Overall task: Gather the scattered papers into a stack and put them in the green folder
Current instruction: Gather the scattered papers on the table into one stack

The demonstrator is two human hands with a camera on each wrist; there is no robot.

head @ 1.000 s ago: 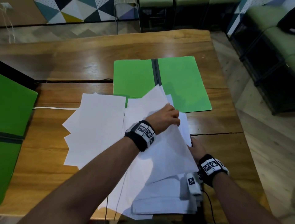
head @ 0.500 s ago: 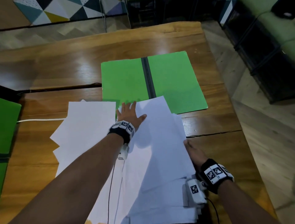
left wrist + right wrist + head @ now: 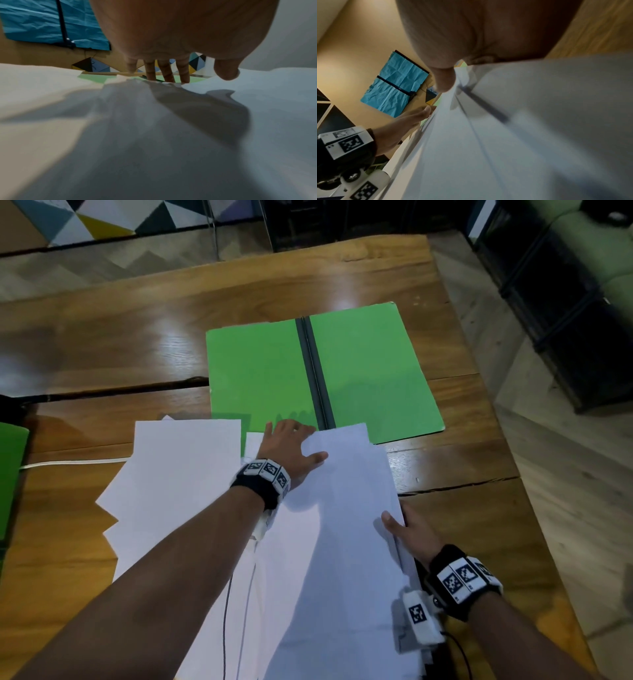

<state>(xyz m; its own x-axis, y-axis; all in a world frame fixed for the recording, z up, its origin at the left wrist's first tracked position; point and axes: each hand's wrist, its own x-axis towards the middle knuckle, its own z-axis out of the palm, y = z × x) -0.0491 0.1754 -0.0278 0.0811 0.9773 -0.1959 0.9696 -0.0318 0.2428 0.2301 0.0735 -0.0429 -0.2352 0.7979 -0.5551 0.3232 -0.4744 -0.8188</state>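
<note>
The green folder [image 3: 359,371] lies open and flat on the wooden tabletop [image 3: 120,344], its dark spine running down the middle. White papers [image 3: 335,542] spread over the near part of the tabletop, their far edge overlapping the folder's near edge. The left hand [image 3: 291,450] rests flat on the papers by that edge, fingers [image 3: 164,70] straight, its grip apart. The right hand [image 3: 407,532] holds the right edge of the pile, thumb on top and fingers tucked beneath, its grip clamped on the papers. A white cable [image 3: 75,463] lies to the left.
</note>
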